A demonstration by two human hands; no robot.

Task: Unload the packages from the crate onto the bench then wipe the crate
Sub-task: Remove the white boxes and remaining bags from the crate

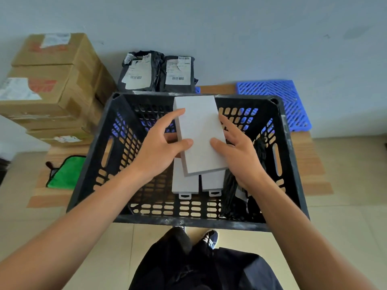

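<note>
**White box held over the crate**

Standing on a wooden bench (310,155), a black perforated crate (293,164) is seen from above. Cardboard boxes (52,80) are stacked at its left, and two black mailer packages (159,74) lie beyond its far rim. Between the left hand (161,147) and the right hand (238,151), a flat white box (199,132) is gripped by its long edges, thumbs on top. Its long axis runs away from the person, far end tilted upward. Two more white boxes (185,181) lie on the crate floor beneath.
</note>
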